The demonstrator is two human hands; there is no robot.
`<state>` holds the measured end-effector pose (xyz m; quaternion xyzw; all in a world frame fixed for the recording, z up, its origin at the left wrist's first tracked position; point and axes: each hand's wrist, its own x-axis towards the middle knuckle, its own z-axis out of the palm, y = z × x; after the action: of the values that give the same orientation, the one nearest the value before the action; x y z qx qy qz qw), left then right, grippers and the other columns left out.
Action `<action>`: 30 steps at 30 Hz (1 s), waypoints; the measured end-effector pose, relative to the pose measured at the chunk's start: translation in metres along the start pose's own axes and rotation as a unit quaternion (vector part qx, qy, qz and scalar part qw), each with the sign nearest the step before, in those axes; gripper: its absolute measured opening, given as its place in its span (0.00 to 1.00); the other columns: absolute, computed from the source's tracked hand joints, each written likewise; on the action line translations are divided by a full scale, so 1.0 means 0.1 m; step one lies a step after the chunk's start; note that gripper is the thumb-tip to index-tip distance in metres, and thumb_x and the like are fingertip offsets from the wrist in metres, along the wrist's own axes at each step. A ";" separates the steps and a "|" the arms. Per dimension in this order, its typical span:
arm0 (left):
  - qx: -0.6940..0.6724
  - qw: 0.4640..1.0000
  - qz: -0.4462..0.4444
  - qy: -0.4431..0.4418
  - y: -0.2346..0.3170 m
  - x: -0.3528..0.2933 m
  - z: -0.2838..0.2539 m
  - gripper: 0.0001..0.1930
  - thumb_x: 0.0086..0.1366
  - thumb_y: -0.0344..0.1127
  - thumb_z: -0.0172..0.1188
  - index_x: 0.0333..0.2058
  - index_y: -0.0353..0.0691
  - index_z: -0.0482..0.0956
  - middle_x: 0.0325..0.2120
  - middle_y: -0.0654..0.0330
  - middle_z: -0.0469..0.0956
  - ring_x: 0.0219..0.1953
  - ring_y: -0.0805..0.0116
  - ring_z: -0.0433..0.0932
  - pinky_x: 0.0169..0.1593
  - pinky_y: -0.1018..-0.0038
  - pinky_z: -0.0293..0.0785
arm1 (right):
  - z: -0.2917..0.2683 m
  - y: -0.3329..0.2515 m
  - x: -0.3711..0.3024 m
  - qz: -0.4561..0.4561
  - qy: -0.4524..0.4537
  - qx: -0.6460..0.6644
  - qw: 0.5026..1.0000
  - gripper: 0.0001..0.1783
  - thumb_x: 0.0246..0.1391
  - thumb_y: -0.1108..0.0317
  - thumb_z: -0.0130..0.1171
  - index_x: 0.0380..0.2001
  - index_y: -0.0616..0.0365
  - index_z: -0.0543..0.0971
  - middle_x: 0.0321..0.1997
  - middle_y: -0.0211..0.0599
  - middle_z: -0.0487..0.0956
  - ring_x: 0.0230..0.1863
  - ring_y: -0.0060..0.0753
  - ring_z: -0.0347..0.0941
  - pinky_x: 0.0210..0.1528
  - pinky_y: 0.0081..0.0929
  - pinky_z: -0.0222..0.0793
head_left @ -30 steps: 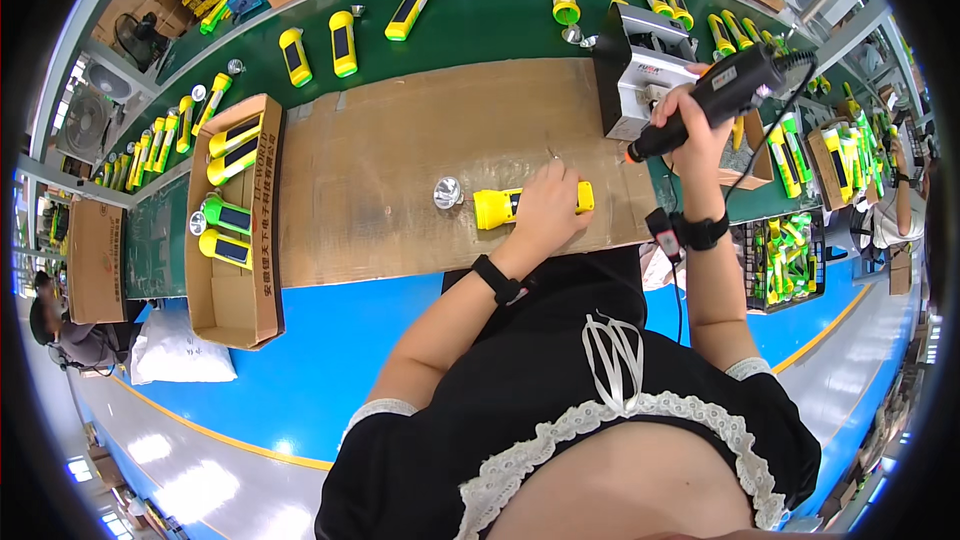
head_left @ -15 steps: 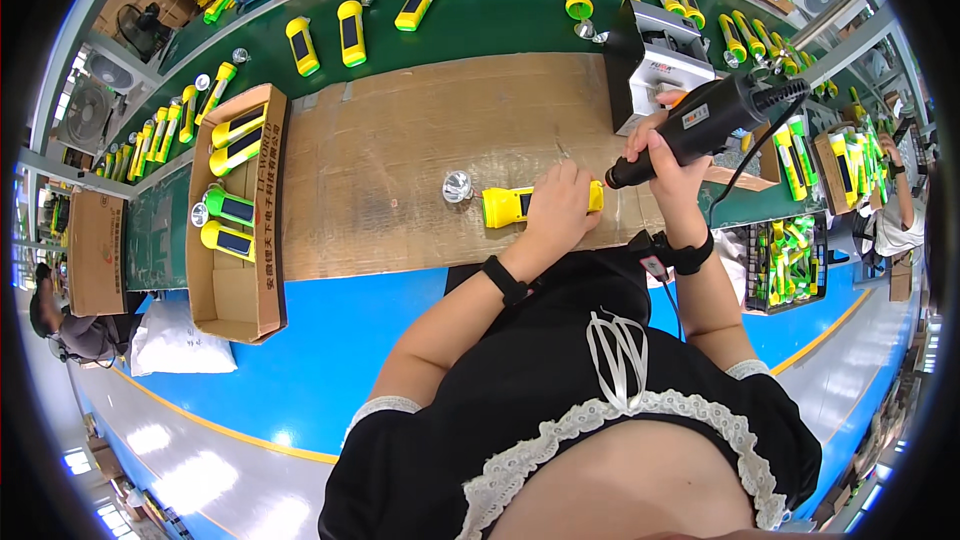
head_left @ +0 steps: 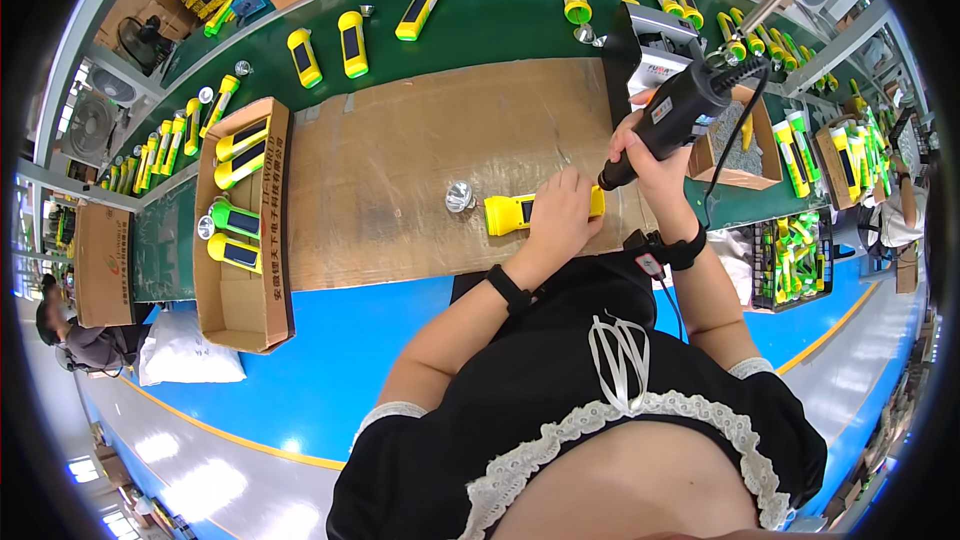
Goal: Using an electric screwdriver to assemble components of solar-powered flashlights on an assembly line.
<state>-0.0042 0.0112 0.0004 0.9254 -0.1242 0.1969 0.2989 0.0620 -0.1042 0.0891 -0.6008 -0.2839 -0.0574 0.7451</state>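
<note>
A yellow flashlight body [head_left: 507, 216] with a dark panel lies sideways on the cardboard sheet. My left hand [head_left: 561, 215] is closed over its right half, fingers wrapped round it and hiding much of that part. In my right hand [head_left: 648, 162] is a black corded electric screwdriver [head_left: 684, 112], held at a slant. Its nose points down and left at the flashlight's right end; whether the bit touches is too small to tell. Just left of the flashlight sits a shiny reflector lamp head [head_left: 459, 197], apart from it.
The cardboard sheet [head_left: 400, 140] covers the green bench. An open carton [head_left: 275, 270] with several flashlights stands left. A grey metal machine [head_left: 640, 60] and a carton of small screw-like parts [head_left: 735, 162] stand right. The screwdriver's cord [head_left: 722, 165] hangs beside my right wrist.
My right hand has tipped the screwdriver more upright, its nose now angled down toward the flashlight's end. My left hand keeps its hold. The whole view has shifted slightly.
</note>
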 end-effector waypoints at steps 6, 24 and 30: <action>-0.028 0.999 -0.040 -0.015 -0.02 0.10 -0.02 0.24 0.38 0.39 0.70 0.35 0.38 0.73 0.35 0.54 0.68 0.40 0.56 0.70 0.42 0.64 0.69 | -0.07 0.16 -0.08 0.022 -0.044 0.021 0.999 0.21 0.45 0.83 0.52 0.45 0.62 0.64 0.24 0.31 0.73 0.25 0.20 0.70 0.29 0.19 0.67; -0.022 0.997 -0.043 -0.056 0.01 0.17 -0.03 0.21 0.39 0.40 0.69 0.32 0.37 0.77 0.38 0.52 0.69 0.42 0.55 0.71 0.45 0.64 0.69 | -0.26 -0.06 -0.04 -0.069 -0.010 0.038 0.997 0.25 0.50 0.73 0.55 0.51 0.63 0.59 0.23 0.35 0.69 0.23 0.28 0.68 0.29 0.27 0.68; -0.168 0.985 0.038 -0.003 -0.12 0.09 -0.22 0.21 0.43 0.31 0.65 0.39 0.40 0.72 0.40 0.50 0.69 0.46 0.49 0.68 0.51 0.61 0.65 | -0.69 -0.36 0.30 -0.209 0.166 -0.040 0.963 0.25 0.50 0.78 0.54 0.51 0.67 0.60 0.24 0.37 0.72 0.25 0.28 0.70 0.31 0.27 0.69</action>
<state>0.0019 0.0329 0.0142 0.8573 -0.1914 0.1820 0.4419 0.0962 -0.1698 0.1267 -0.5394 -0.2733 -0.3223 0.7284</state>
